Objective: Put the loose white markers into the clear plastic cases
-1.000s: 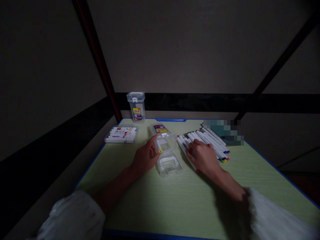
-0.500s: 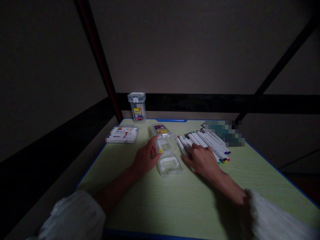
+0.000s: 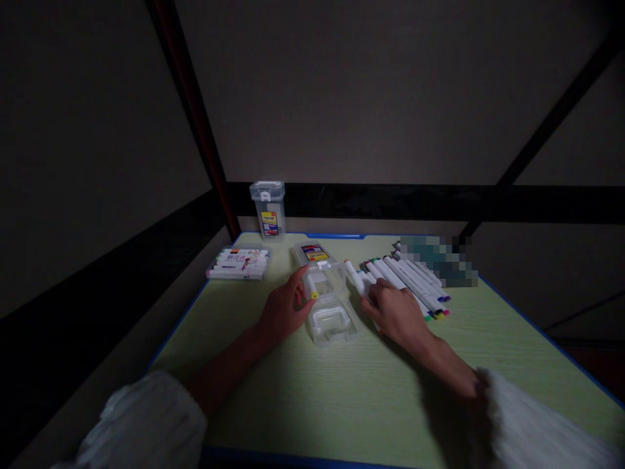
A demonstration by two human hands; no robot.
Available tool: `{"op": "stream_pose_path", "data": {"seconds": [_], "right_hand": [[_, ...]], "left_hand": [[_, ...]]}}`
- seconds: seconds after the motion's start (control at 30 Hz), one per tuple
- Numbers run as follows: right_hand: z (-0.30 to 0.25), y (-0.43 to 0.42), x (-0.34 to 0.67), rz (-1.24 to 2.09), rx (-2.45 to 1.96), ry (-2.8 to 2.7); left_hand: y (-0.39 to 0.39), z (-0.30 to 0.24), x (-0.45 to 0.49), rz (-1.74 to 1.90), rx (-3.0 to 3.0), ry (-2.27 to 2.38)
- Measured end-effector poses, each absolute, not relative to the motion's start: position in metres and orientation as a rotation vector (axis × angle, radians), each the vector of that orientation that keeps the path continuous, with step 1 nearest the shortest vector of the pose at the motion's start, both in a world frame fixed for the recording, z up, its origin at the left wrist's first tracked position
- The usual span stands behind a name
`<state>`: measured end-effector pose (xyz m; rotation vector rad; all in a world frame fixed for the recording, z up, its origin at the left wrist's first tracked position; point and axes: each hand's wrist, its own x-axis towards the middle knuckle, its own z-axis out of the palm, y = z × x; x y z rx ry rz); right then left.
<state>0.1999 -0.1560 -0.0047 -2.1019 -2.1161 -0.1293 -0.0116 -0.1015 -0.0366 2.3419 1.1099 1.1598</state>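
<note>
My left hand point(image 3: 286, 305) grips the left side of an opened clear plastic case point(image 3: 329, 280), thumb and fingers around its edge. Inside that side lies a white marker with a yellow end point(image 3: 313, 286). The case's lid with a handle point(image 3: 332, 322) is folded down toward me. My right hand point(image 3: 398, 309) pinches a white marker with an orange tip point(image 3: 354, 272), whose far end is slightly raised. To its right lies a row of white markers point(image 3: 405, 280) with coloured ends, partly covered by my fingers.
A closed clear case point(image 3: 312, 253) with a yellow label lies behind the opened one. A tall lidded box point(image 3: 270, 212) stands at the back left. A flat pack of markers point(image 3: 239, 262) rests on the left. A blurred greenish thing point(image 3: 434, 257) sits at the table's point(image 3: 293, 404) right.
My right hand has closed on the orange-tipped marker and lifted it a little off the table, shifting it away from the row. The left hand stays on the case.
</note>
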Motion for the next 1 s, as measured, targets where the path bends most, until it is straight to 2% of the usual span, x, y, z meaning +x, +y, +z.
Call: {"op": "stream_pose_path", "data": {"seconds": [0.43,0.77,1.0], "right_hand": [[-0.005,-0.161,0.197,0.197,-1.819,-1.748],[-0.003,-0.167,0.194,0.190,-1.583,-1.721],[-0.006,-0.167,0.194,0.120,-1.573,-1.821]], "left_hand": [[-0.104,-0.034,-0.011,1.144,2.340,1.107],[-0.102,-0.037,-0.012,1.147,2.365,1.093],[-0.102,-0.034,-0.014,1.117,2.337,1.159]]}}
